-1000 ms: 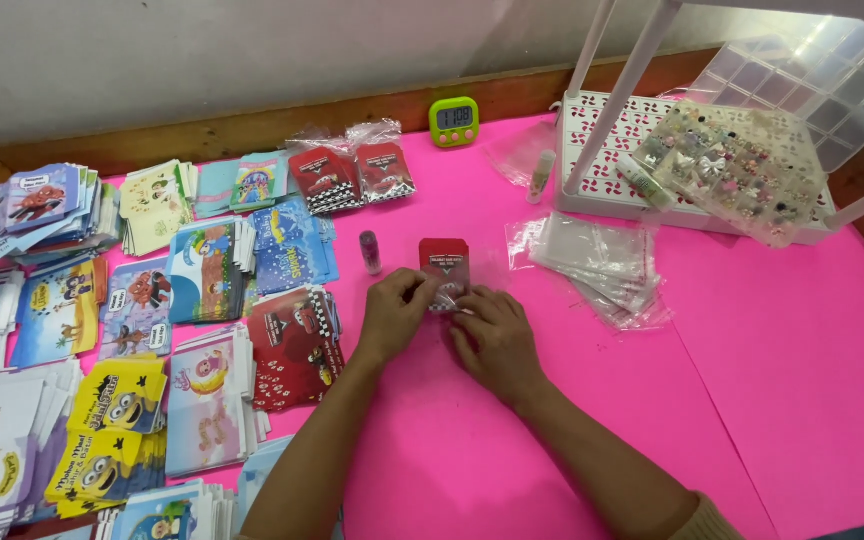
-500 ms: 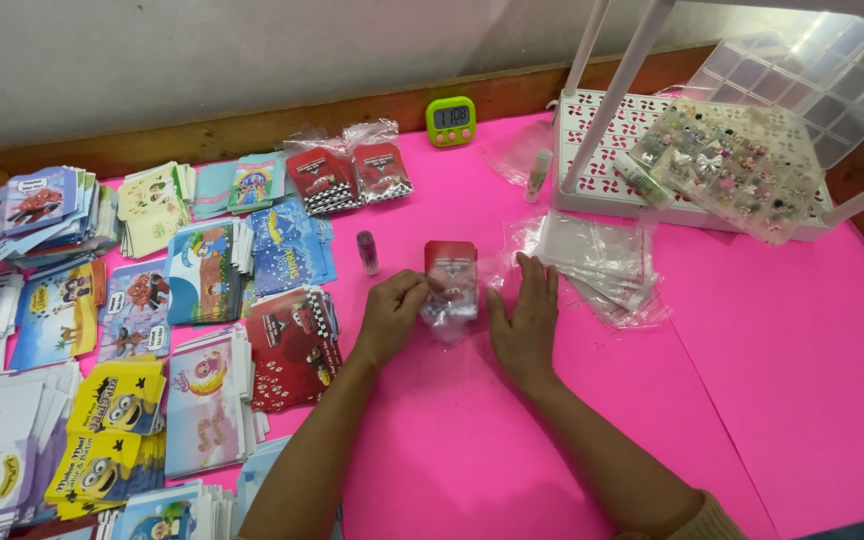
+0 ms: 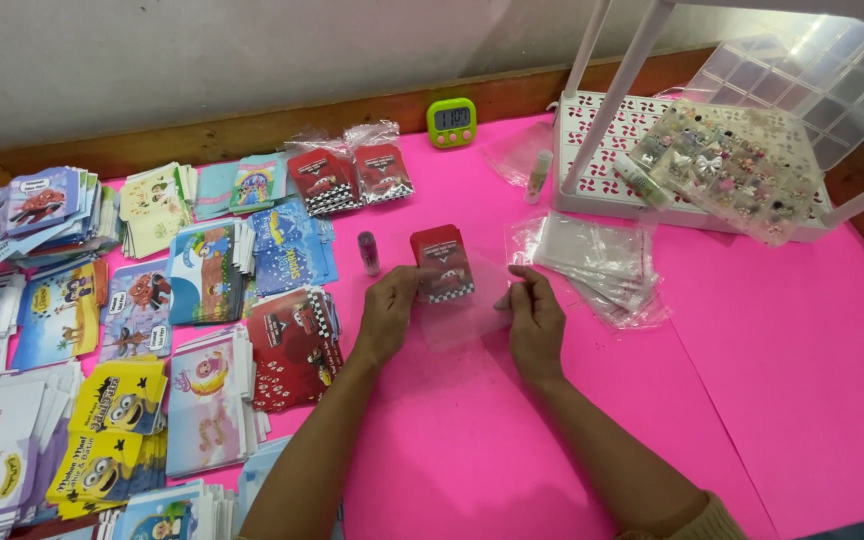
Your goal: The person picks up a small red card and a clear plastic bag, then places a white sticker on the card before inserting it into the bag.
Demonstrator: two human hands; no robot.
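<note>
From my seat I see both hands low over the pink table (image 3: pixel 772 380), working on one small packet. The left hand (image 3: pixel 387 315) pinches the lower left edge of a red card (image 3: pixel 442 262) with a checkered strip along its bottom; thumb and fingers are closed on it. The right hand (image 3: pixel 535 320) holds the right edge of a clear plastic bag (image 3: pixel 467 305) between thumb and fingertips, closed on the film. The card lies at the top of the bag, between the two hands, and I cannot tell whether it sits inside the film or just on it (the plastic is nearly invisible against the pink).

Just left of the card stands a small dark tube (image 3: pixel 368 252), upright and apart from the hand. To the right of the right hand, a loose heap of clear bags (image 3: pixel 597 262) lies near the fingers but not touching them. Behind it sits a white basket (image 3: pixel 592 195) with slanted white posts, and a clear tray of small trinkets (image 3: pixel 732 170) rests tilted on it. A green timer (image 3: pixel 451 121) stands at the back edge by the wooden rail. Stacks of cartoon cards (image 3: pixel 202 270) cover the left side of the table, the nearest being a red stack (image 3: pixel 294 345) just beside the left wrist.
</note>
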